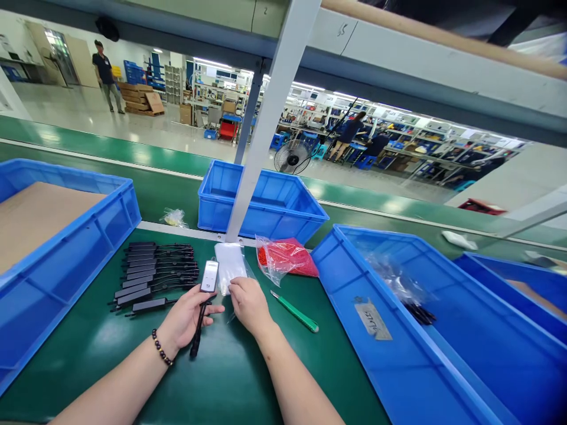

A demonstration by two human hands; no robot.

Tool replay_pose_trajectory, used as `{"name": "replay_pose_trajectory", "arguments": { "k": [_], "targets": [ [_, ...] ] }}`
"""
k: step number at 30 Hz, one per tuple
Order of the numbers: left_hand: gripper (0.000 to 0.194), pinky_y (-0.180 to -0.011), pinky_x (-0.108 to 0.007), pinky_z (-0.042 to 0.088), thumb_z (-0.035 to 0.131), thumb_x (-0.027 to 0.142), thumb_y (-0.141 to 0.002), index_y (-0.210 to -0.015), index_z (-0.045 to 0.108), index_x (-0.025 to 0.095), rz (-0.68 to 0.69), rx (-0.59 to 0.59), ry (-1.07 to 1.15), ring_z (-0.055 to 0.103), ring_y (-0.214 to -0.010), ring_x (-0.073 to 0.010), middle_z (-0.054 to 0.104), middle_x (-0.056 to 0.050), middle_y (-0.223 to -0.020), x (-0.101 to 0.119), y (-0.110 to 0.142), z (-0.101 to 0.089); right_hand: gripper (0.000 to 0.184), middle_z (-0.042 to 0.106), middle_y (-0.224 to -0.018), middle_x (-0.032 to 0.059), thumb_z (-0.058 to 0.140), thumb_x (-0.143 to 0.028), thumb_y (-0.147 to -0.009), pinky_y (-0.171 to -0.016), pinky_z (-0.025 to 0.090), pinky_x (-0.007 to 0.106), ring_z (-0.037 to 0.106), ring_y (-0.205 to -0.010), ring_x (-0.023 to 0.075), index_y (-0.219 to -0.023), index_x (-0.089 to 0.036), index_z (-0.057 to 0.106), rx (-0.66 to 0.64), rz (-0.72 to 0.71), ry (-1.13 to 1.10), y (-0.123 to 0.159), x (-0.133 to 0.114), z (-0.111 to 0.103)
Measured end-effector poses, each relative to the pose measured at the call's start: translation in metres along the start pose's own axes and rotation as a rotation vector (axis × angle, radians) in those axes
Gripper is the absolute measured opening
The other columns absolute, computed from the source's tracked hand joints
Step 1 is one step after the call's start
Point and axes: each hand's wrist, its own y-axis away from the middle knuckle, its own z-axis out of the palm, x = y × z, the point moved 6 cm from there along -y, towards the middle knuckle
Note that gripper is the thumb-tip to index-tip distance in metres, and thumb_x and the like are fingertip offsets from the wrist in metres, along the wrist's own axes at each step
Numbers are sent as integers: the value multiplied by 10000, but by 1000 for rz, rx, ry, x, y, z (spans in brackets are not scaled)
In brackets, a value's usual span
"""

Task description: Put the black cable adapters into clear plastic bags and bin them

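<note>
My left hand [188, 316] is closed on a small black module [209, 276] with a shiny label face; its black cable [196, 330] hangs down past my palm. My right hand [248, 302] rests beside it with fingers curled, pinching at the edge of a stack of clear plastic bags [229, 262] on the green mat. A row of several black modules with cables [153, 273] lies to the left of my hands.
A bag of red parts [287, 257] and a green-handled tool [296, 311] lie right of my hands. Blue bins stand left [66, 260], behind [266, 203] and right [425, 330]. A grey post [266, 136] rises behind the bags. People work far off.
</note>
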Motion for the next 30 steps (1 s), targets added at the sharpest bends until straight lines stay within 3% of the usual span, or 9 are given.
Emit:
{"name": "replay_pose_trajectory", "arguments": {
  "k": [4, 8, 13, 18, 23, 30],
  "targets": [
    [307, -387, -163, 408, 585, 228, -729, -1025, 517, 181, 31, 10, -46, 623, -702, -164, 505, -102, -1155, 0, -3, -1, 138, 582, -816, 47, 438, -150, -831, -727, 352, 283, 500, -794, 155, -769, -172, 559, 4, 50, -4, 1, 0, -3],
    [287, -378, -183, 425, 574, 239, -734, -1002, 506, 163, 95, 4, -145, 567, -533, -110, 591, -88, -946, 5, 1, 0, 139, 546, -715, 41, 479, -198, -816, -676, 345, 266, 479, -719, 152, -697, -170, 545, 12, 160, 52, 0, 9, -3],
    [266, -388, -191, 435, 565, 275, -740, -961, 485, 150, 160, -9, -233, 535, -475, -100, 601, -55, -787, 14, 6, 5, 305, 534, -683, 31, 411, -309, -874, -632, 326, 229, 487, -676, 124, -640, -173, 552, -94, 230, 50, -1, 12, 4],
    [209, -387, -187, 425, 558, 281, -740, -890, 487, 155, 136, 18, -243, 515, -463, -90, 590, -30, -732, 15, 16, 1, 238, 542, -718, 26, 412, -258, -863, -605, 322, 212, 502, -669, 112, -684, -172, 546, -179, 263, 14, 0, 7, 14],
    [129, -399, -203, 436, 513, 273, -766, -810, 488, 154, 73, 2, -418, 521, -457, -104, 577, -20, -662, 3, 40, -8, 96, 549, -775, 13, 488, -225, -807, -623, 341, 202, 518, -705, 112, -734, -183, 535, -179, 303, -90, 2, 3, 15],
    [98, -387, -195, 419, 517, 245, -742, -748, 485, 152, -19, 44, -403, 513, -421, -99, 570, -13, -612, -11, 63, -15, 245, 539, -711, 7, 415, -242, -851, -623, 353, 204, 517, -674, 108, -642, -180, 526, -248, 358, -223, 4, -9, 20]
  ]
}}
